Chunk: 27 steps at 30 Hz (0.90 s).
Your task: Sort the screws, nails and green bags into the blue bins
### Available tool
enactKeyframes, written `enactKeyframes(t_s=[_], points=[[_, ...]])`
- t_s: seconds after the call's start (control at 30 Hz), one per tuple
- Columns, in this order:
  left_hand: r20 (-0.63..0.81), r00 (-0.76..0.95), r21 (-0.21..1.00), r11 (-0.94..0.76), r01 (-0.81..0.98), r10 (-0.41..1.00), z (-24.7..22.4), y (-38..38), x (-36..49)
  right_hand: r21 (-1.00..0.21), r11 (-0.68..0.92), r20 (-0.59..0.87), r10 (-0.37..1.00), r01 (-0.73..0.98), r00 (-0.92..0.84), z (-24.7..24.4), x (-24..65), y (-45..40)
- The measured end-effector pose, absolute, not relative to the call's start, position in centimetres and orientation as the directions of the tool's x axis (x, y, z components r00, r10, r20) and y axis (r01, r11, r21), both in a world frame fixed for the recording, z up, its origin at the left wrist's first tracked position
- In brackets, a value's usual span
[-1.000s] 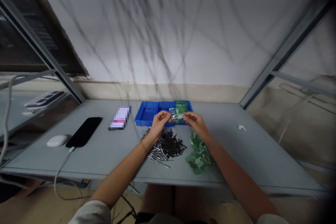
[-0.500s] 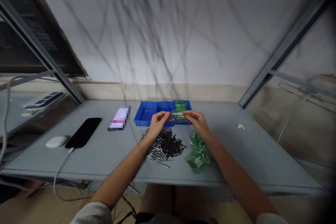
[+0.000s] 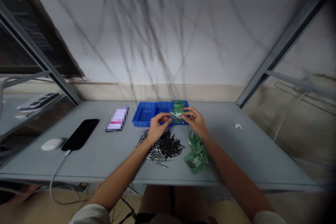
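Pinching a small clear packet of green circuit board [image 3: 176, 114] between them, the left hand [image 3: 159, 128] and right hand [image 3: 195, 122] meet over a blue divided parts tray [image 3: 140, 120]. Both grips are nearly closed. The left thumb and fingers come in from 9 o'clock and the right ones from 3 o'clock, with the packet sitting right at the fingertips, in the middle of the pinch. It hangs over the tray's right-hand compartment, and I cannot tell whether it touches the green boards [image 3: 179, 105] stacked upright there.

A loose pile of black and silver pins [image 3: 163, 148] lies at 6 o'clock from the left hand, just below the tray's front edge. Bagged green boards [image 3: 196, 156] lie at 6 o'clock from the right hand, touching neither hand.

Farther off on the grey table [image 3: 105, 162], at 9 o'clock, are a blurred card [image 3: 117, 119], a black phone [image 3: 80, 134] and a white mouse [image 3: 52, 144]. A small white piece [image 3: 238, 126] sits at 3 o'clock.
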<state>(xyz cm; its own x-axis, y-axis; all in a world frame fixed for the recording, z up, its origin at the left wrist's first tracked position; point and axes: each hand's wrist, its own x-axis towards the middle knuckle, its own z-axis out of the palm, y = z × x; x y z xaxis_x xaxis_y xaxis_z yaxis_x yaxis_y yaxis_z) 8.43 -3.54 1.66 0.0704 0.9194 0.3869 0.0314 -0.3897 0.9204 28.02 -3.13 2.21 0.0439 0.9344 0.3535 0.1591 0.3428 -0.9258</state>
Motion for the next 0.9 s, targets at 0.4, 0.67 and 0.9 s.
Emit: enactKeyframes(t_s=[0.4,0.67,0.9], points=[[0.428,0.064,0.893,-0.433,0.123,0.902,3.0,-3.2,7.5,-0.933,0.334,0.355,0.918,0.135,0.177,0.8,29.5,-1.6],[0.525,-0.379,0.789,-0.269,0.552,0.762,5.5,0.3,-3.2,-0.893,0.368,0.429,0.869,0.26,0.246,0.1,30.5,-1.0],[0.149,-0.494,0.415,0.4,0.817,0.856,4.0,0.8,-10.9,-0.695,0.449,0.592,0.801,0.562,0.091,-0.4,30.2,-1.4]])
